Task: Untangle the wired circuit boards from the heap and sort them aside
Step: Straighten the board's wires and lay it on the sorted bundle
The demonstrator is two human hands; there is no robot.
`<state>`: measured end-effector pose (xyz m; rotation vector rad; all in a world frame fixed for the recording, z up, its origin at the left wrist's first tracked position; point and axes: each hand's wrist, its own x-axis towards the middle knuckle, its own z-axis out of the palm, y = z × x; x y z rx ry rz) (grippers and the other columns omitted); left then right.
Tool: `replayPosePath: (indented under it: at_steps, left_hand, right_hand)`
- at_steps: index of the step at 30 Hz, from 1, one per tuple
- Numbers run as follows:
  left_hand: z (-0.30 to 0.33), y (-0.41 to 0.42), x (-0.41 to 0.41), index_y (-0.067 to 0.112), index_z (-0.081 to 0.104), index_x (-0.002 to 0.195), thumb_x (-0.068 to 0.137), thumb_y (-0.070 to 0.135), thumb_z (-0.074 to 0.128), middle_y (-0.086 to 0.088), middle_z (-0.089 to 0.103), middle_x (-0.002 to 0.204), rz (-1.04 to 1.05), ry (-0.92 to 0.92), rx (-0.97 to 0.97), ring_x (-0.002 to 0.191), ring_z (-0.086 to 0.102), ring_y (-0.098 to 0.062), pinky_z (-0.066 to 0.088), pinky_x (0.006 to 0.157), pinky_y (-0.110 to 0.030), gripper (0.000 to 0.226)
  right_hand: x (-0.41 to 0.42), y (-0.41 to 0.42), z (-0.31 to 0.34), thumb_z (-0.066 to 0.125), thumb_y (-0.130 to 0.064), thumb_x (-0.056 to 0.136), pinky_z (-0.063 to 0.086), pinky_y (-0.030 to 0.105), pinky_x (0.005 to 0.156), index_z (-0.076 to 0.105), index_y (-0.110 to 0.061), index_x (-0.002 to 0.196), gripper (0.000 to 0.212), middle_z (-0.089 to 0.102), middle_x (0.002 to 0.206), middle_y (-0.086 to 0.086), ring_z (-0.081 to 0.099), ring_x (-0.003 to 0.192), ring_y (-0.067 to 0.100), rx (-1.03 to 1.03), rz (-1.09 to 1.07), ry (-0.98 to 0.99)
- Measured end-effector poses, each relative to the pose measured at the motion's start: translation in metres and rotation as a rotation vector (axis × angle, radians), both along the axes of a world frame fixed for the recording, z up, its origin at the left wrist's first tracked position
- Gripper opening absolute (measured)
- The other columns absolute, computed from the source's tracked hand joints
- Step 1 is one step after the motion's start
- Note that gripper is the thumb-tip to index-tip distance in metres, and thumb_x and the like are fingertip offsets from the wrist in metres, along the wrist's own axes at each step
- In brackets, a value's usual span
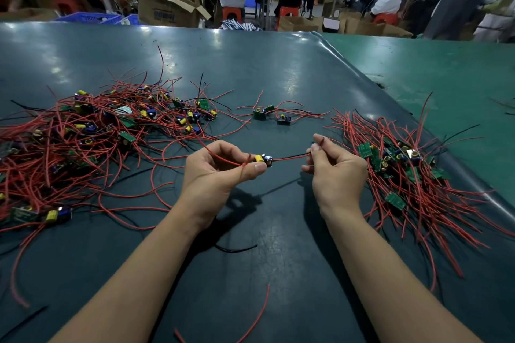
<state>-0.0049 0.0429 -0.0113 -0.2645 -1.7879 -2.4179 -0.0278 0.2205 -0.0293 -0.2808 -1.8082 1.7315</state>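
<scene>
A small circuit board [264, 159] with a yellow part and red and black wires hangs between my hands above the table. My left hand [214, 172] pinches the board and its red wires. My right hand [334, 170] pinches the wire ends stretched to the right. A big tangled heap of wired boards [92, 136] covers the left of the dark green table [264, 69]. A combed pile of sorted boards [401, 170] lies at the right, wires running roughly parallel. Two or three loose boards [271, 115] sit in the middle beyond my hands.
Loose red wire pieces [256, 317] and a black wire piece [237, 249] lie near my forearms. A lighter green mat [434, 69] overlaps the table at the right. Beyond the far edge are cardboard boxes [167, 8], blue crates and seated people at benches.
</scene>
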Motion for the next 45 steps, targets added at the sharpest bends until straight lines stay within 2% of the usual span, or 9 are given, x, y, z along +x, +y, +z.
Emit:
replayPosePath:
  at_steps: [13, 18, 22, 25, 32, 35, 38, 42, 45]
  left_hand:
    - [-0.006, -0.002, -0.008, 0.009, 0.059, 0.082, 0.058, 0.005, 0.081, -0.004, 0.074, 0.078, 0.075, 0.029, 0.103, 0.078, 0.07, -0.02, 0.057, 0.075, -0.029, 0.032]
    - [-0.001, -0.005, -0.013, 0.01, 0.062, 0.09, 0.072, 0.007, 0.076, -0.004, 0.072, 0.079, 0.173, 0.027, 0.202, 0.073, 0.065, -0.018, 0.056, 0.077, -0.03, 0.023]
    - [0.005, -0.005, -0.011, 0.009, 0.068, 0.091, 0.078, 0.019, 0.066, 0.0, 0.068, 0.074, 0.1, -0.096, 0.343, 0.061, 0.057, -0.011, 0.05, 0.062, -0.022, 0.017]
    - [0.008, -0.002, -0.012, 0.002, 0.068, 0.096, 0.082, 0.023, 0.06, 0.001, 0.064, 0.067, 0.034, -0.153, 0.312, 0.056, 0.048, -0.013, 0.044, 0.056, -0.021, 0.026]
    - [0.006, 0.004, -0.007, -0.007, 0.069, 0.101, 0.084, 0.029, 0.057, 0.001, 0.059, 0.063, -0.311, -0.292, 0.133, 0.05, 0.046, -0.008, 0.04, 0.05, -0.017, 0.042]
    - [0.004, 0.001, -0.007, 0.003, 0.075, 0.087, 0.084, 0.025, 0.062, -0.015, 0.059, 0.079, -0.37, -0.34, 0.097, 0.068, 0.054, -0.028, 0.047, 0.069, -0.034, 0.025]
    - [0.005, 0.003, -0.004, -0.002, 0.072, 0.087, 0.087, 0.017, 0.06, -0.024, 0.061, 0.09, -0.433, -0.318, 0.034, 0.09, 0.045, -0.044, 0.036, 0.091, -0.058, 0.023]
    - [0.008, 0.002, -0.002, 0.002, 0.062, 0.077, 0.09, 0.016, 0.053, -0.008, 0.059, 0.066, -0.408, -0.272, -0.002, 0.06, 0.054, -0.013, 0.043, 0.058, -0.02, 0.021]
    - [0.006, 0.004, 0.0, 0.004, 0.058, 0.077, 0.1, 0.006, 0.039, 0.005, 0.058, 0.057, -0.412, -0.25, -0.026, 0.05, 0.054, -0.002, 0.045, 0.05, -0.014, 0.03]
  right_hand:
    - [0.002, -0.002, -0.001, 0.057, -0.005, 0.092, 0.059, 0.03, 0.054, 0.069, -0.009, 0.114, 0.025, 0.063, 0.07, 0.0, 0.059, 0.057, 0.008, 0.042, 0.013, -0.068]
    - [0.003, -0.002, 0.0, 0.067, -0.014, 0.09, 0.059, 0.036, 0.063, 0.055, -0.017, 0.123, 0.035, 0.062, 0.094, 0.002, 0.06, 0.071, 0.004, 0.064, 0.09, -0.113]
    - [0.007, -0.005, 0.006, 0.063, -0.024, 0.095, 0.056, 0.034, 0.063, 0.068, -0.02, 0.093, 0.007, 0.068, 0.073, -0.004, 0.063, 0.064, 0.01, 0.017, 0.171, -0.101]
    - [0.011, -0.007, 0.012, 0.058, -0.022, 0.098, 0.047, 0.021, 0.049, 0.073, -0.018, 0.081, 0.022, 0.066, 0.062, -0.003, 0.057, 0.051, 0.009, -0.158, 0.231, -0.067]
    - [0.026, -0.02, 0.023, 0.065, -0.034, 0.077, 0.033, 0.015, 0.037, 0.074, -0.008, 0.097, 0.034, 0.062, 0.073, 0.002, 0.047, 0.047, 0.007, -0.364, 0.796, -0.274]
    - [0.028, -0.023, 0.021, 0.067, -0.029, 0.076, 0.037, 0.015, 0.038, 0.077, -0.011, 0.097, 0.03, 0.066, 0.075, 0.003, 0.046, 0.043, 0.003, -0.391, 0.805, -0.25]
    - [0.025, -0.022, 0.018, 0.071, -0.031, 0.071, 0.037, 0.016, 0.038, 0.078, -0.013, 0.094, 0.03, 0.06, 0.059, -0.003, 0.045, 0.04, 0.006, -0.418, 0.821, -0.279]
    - [0.024, -0.021, 0.017, 0.078, -0.035, 0.07, 0.034, 0.028, 0.064, 0.079, -0.017, 0.096, 0.032, 0.063, 0.073, 0.009, 0.044, 0.066, 0.025, -0.285, 0.84, -0.245]
    - [0.025, -0.023, 0.015, 0.079, -0.033, 0.071, 0.033, 0.02, 0.048, 0.079, -0.016, 0.088, 0.025, 0.067, 0.076, 0.009, 0.042, 0.064, 0.023, -0.215, 0.74, -0.223]
